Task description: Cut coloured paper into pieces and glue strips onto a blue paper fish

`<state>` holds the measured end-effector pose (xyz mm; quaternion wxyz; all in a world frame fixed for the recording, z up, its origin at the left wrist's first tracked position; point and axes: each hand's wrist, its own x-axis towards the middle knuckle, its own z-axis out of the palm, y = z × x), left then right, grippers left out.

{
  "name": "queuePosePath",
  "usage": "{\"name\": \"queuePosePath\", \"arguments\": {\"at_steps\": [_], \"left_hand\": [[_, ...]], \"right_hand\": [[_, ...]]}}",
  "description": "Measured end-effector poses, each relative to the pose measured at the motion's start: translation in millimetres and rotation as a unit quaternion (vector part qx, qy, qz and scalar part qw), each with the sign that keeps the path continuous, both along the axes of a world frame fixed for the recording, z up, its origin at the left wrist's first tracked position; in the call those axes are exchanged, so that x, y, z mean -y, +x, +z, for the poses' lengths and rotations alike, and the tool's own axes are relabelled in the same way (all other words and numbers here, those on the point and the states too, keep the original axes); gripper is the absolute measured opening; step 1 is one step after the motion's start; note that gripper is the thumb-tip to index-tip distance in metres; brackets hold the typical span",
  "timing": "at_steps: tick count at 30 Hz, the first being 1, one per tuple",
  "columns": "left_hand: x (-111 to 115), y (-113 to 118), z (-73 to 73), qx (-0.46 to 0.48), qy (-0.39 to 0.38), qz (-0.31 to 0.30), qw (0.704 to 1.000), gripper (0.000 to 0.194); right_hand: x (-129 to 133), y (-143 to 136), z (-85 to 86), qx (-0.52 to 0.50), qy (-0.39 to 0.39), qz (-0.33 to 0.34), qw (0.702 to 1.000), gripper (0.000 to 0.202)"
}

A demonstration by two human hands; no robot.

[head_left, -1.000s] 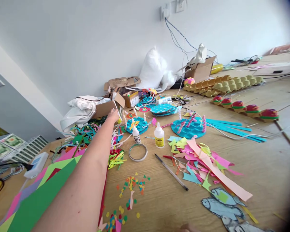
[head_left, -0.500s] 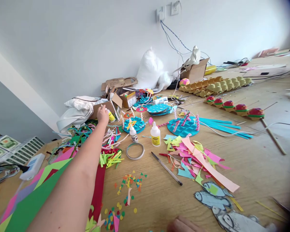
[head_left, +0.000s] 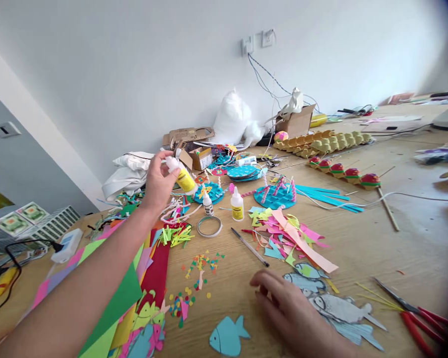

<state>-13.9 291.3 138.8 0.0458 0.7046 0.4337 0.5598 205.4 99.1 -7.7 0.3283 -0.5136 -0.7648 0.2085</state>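
Observation:
My left hand [head_left: 160, 179] grips a white glue bottle [head_left: 183, 178] with a yellow label, tilted above the back left of the table. My right hand [head_left: 289, 308] hovers low over the front of the table, its fingers loosely curled and apart, and I see nothing in it. A blue paper fish [head_left: 229, 335] lies to its left. Drawn fish cutouts [head_left: 339, 307] are on its other side, partly behind it. Another glue bottle [head_left: 237, 205] stands upright mid-table beside a smaller bottle [head_left: 207, 204]. A roll of tape [head_left: 209, 226] lies in front of them.
Red-handled scissors [head_left: 418, 311] lie at the right front. A pen [head_left: 249, 247], paper scraps [head_left: 280, 233] and confetti [head_left: 182, 303] are spread mid-table. Coloured paper sheets [head_left: 112, 298] cover the left. Egg cartons [head_left: 339, 144] and blue discs [head_left: 246, 171] sit farther back.
My left hand has lifted the glue bottle from beside the cardboard box and brought it nearer. My right hand has come farther into view. The view has shifted, showing the blue fish and scissors.

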Motion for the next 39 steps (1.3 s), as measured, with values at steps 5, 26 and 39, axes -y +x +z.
{"name": "queuePosePath", "arguments": {"at_steps": [5, 26, 39], "left_hand": [[110, 28, -15.4, 0.093, -0.172, -0.171, 0.966, 0.039], [241, 20, -92.7, 0.332, -0.297, -0.190, 0.875, 0.060], [223, 27, -99.5, 0.343, -0.295, -0.178, 0.874, 0.056]], "right_hand": [[-27, 12, 10.4, -0.137, -0.044, -0.095, 0.985, 0.018], [-190, 7, 1.9, -0.070, -0.099, -0.156, 0.980, 0.028], [-96, -17, 67.7, -0.263, -0.069, 0.078, 0.959, 0.033]]}}
